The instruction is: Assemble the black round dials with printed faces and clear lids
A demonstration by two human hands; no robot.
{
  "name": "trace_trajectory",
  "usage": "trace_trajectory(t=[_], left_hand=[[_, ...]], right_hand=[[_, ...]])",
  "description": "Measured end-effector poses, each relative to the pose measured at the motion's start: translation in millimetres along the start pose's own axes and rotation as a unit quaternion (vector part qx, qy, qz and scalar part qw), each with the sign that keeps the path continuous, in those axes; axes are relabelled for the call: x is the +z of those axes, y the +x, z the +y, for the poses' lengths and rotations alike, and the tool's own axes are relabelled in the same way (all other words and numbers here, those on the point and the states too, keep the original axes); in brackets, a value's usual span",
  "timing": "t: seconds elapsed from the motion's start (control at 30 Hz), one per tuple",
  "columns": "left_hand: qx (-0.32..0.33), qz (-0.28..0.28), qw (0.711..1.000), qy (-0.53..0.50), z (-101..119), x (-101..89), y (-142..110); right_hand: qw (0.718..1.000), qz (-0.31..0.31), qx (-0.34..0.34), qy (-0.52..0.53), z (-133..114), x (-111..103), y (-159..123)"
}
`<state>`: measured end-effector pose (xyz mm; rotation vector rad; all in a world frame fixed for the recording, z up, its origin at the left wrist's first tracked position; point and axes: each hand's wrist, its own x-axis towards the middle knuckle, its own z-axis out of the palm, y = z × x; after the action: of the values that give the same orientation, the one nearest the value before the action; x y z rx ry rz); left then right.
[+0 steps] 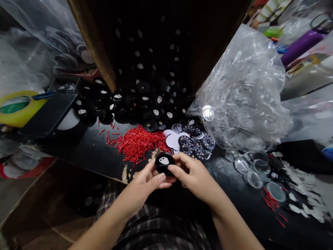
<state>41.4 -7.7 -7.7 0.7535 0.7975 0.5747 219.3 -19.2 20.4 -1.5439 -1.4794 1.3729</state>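
Observation:
Both my hands hold one round black disc (164,162) with a white patch on it, just above the near edge of the black table (88,152). My left hand (145,182) grips its left and lower side with closed fingers. My right hand (191,172) pinches its right rim with thumb and fingers. Just beyond the disc lies a heap of small red pins (136,142). To the right of the pins lie printed dial faces (194,142) and white paper circles (173,140).
A big pile of the same black discs (135,100) spills from a dark box (156,34) at the back. A clear bag of transparent round covers (244,97) stands right, with loose covers (256,172) near it. A yellow tape roll (17,107) and a black tablet (49,113) lie left.

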Motion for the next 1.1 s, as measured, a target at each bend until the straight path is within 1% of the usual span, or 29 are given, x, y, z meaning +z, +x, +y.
trace_trajectory(t=[0.03, 0.1, 0.13, 0.17, 0.2, 0.23, 0.27, 0.3, 0.33, 0.37, 0.4, 0.43, 0.53, 0.6, 0.7, 0.77, 0.83, 0.9, 1.0, 1.1], left_hand=[[-0.02, -0.001, 0.999, -0.04, 0, -0.4, 1], [-0.042, 0.017, 0.996, -0.074, 0, -0.4, 2], [-0.048, 0.028, 0.996, -0.076, 0, 0.2, 2], [-0.047, 0.039, 0.995, -0.075, -1, 1.1, 1], [-0.042, 0.05, 0.995, -0.076, -2, 2.3, 1], [-0.035, 0.058, 0.994, -0.082, -3, 3.6, 0], [-0.024, 0.062, 0.993, -0.093, -4, 5.0, 0], [-0.012, 0.065, 0.992, -0.106, -4, 6.4, -1], [0.0, 0.066, 0.991, -0.119, -5, 7.8, 0], [0.007, 0.066, 0.989, -0.132, -5, 9.3, 0], [0.01, 0.067, 0.987, -0.144, -4, 11.0, 1], [0.011, 0.071, 0.985, -0.156, -4, 12.7, 2], [0.011, 0.093, 0.977, -0.191, -4, 19.3, 6], [0.02, 0.107, 0.974, -0.2, -6, 24.3, 9], [0.038, 0.104, 0.976, -0.185, -12, 30.6, 10], [0.062, 0.101, 0.982, -0.15, -16, 32.6, 8], [0.084, 0.1, 0.986, -0.103, -19, 32.0, 6], [0.084, 0.091, 0.99, -0.072, -20, 29.8, 5], [0.073, 0.081, 0.991, -0.072, -20, 27.2, 3], [0.069, 0.083, 0.99, -0.091, -20, 27.8, 2]], right_hand=[[0.999, -0.023, 0.004, -0.03, -1, -4, -1], [0.995, -0.065, 0.005, -0.08, 0, -12, -2], [0.993, -0.06, 0.0, -0.102, 2, -15, -2], [0.991, -0.027, -0.004, -0.132, 5, -18, 0], [0.984, 0.031, -0.008, -0.172, 9, -21, 2], [0.969, 0.102, -0.009, -0.224, 14, -24, 5], [0.946, 0.165, -0.011, -0.278, 18, -26, 8], [0.923, 0.208, -0.014, -0.324, 23, -28, 11], [0.906, 0.23, -0.019, -0.355, 27, -30, 13], [0.899, 0.241, -0.025, -0.364, 30, -31, 14], [0.903, 0.247, -0.032, -0.35, 32, -31, 14], [0.915, 0.25, -0.037, -0.316, 32, -31, 12], [0.958, 0.242, -0.032, -0.152, 24, -24, 0], [0.97, 0.23, -0.035, -0.07, 13, -14, -9], [0.972, 0.224, -0.052, -0.054, -1, 1, -15], [0.975, 0.209, -0.047, -0.057, -4, 7, -14], [0.98, 0.191, -0.023, -0.048, -4, 9, -11], [0.985, 0.17, 0.0, -0.029, -1, 8, -8], [0.987, 0.159, 0.008, -0.01, 4, 5, -7], [0.986, 0.159, 0.02, -0.035, 8, 8, -11]])
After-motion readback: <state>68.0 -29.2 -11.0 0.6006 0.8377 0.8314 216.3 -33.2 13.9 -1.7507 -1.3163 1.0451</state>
